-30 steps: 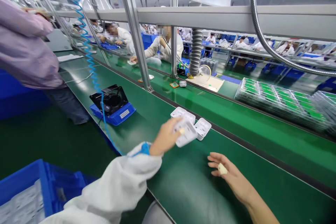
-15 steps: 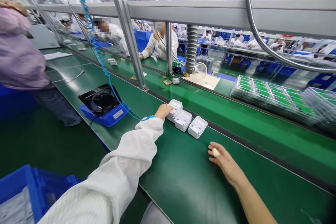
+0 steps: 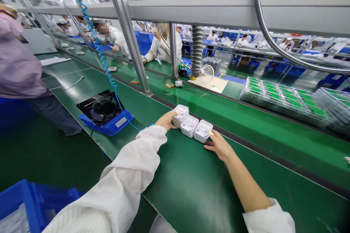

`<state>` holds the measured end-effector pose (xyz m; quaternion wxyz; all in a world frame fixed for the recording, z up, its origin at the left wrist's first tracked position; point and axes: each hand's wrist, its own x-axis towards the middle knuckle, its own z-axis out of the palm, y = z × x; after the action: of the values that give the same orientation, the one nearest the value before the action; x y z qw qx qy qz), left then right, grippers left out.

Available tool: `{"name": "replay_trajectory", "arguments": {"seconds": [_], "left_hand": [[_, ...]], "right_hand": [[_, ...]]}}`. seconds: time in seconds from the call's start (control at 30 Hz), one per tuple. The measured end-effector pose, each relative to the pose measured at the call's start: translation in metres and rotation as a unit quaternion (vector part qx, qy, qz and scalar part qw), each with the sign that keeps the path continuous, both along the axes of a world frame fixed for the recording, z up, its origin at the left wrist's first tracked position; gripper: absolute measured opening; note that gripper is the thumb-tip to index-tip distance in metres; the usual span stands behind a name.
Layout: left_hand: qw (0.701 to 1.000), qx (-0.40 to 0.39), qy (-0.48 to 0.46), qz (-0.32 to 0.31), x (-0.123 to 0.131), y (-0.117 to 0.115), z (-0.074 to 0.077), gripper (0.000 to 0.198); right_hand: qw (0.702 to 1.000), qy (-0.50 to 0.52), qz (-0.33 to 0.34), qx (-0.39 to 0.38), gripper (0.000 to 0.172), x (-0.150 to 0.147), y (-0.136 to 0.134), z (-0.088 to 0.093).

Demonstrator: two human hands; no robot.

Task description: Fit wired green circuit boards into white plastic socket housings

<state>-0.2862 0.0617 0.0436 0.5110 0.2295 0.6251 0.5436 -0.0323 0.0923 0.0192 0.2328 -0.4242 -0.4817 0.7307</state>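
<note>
Three short stacks of white plastic housings stand side by side on the green bench. My left hand point(image 3: 166, 119) is closed on the left end stack point(image 3: 181, 113), thumb over the top and fingers at its near side. The middle stack point(image 3: 189, 125) sits between the others, untouched by fingers. At the right end stack point(image 3: 202, 130), my right hand point(image 3: 218, 145) touches the edge with a finger wearing a pale finger cot. Its other fingers are stretched out and apart below that stack. A blue coiled cord point(image 3: 115, 96) runs to my left wrist.
Left of the stacks, a black fan point(image 3: 102, 106) rests on a blue tray point(image 3: 116, 123). A metal post point(image 3: 131, 40) rises at the belt edge. Trays of green circuit boards point(image 3: 284, 98) lie beyond the belt point(image 3: 246, 120). A blue crate point(image 3: 30, 196) stands lower left. Co-workers sit opposite.
My right hand has moved left and up, from bare bench to the right end stack. My left hand stays at the left stack, its fingers now lower along the side.
</note>
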Motion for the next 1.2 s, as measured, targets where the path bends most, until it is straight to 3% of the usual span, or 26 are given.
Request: {"name": "replay_trajectory", "arguments": {"seconds": [0.33,0.4,0.53,0.57,0.63,0.7,0.83,0.93,1.03,1.2], "left_hand": [[1.0,0.006,-0.018,0.019,0.001,0.006,0.004,0.036],[0.997,0.005,-0.004,0.075,0.0,0.001,0.006,0.042],[0.958,0.013,0.078,0.275,0.008,-0.015,0.003,0.039],[0.944,0.034,0.102,0.31,0.016,-0.02,0.0,0.034],[0.901,0.154,0.175,0.365,0.044,-0.03,-0.011,0.028],[0.901,0.241,0.191,0.306,0.086,-0.04,-0.023,0.028],[0.942,0.268,0.198,0.035,0.188,-0.057,-0.042,0.022],[0.916,0.275,0.269,-0.116,0.244,-0.061,-0.049,0.015],[0.88,0.294,0.344,-0.148,0.268,-0.051,-0.05,0.014],[0.887,0.292,0.32,-0.159,0.272,-0.029,-0.044,0.017]], "right_hand": [[0.999,-0.005,-0.008,0.039,0.051,-0.007,0.005,-0.005],[0.999,0.0,-0.028,0.035,0.052,0.002,0.0,-0.01],[0.995,0.029,-0.091,0.036,0.046,0.039,-0.014,-0.026],[0.993,0.043,-0.101,0.042,0.042,0.051,-0.019,-0.03],[0.99,0.065,-0.117,0.053,0.037,0.071,-0.027,-0.036],[0.986,0.075,-0.134,0.067,0.033,0.086,-0.035,-0.04],[0.976,0.035,-0.143,0.159,0.026,0.096,-0.049,-0.044],[0.947,-0.056,-0.126,0.291,0.014,0.096,-0.054,-0.047],[0.912,-0.131,-0.139,0.363,0.01,0.098,-0.05,-0.048],[0.902,-0.162,-0.17,0.361,0.014,0.103,-0.037,-0.047]]}}
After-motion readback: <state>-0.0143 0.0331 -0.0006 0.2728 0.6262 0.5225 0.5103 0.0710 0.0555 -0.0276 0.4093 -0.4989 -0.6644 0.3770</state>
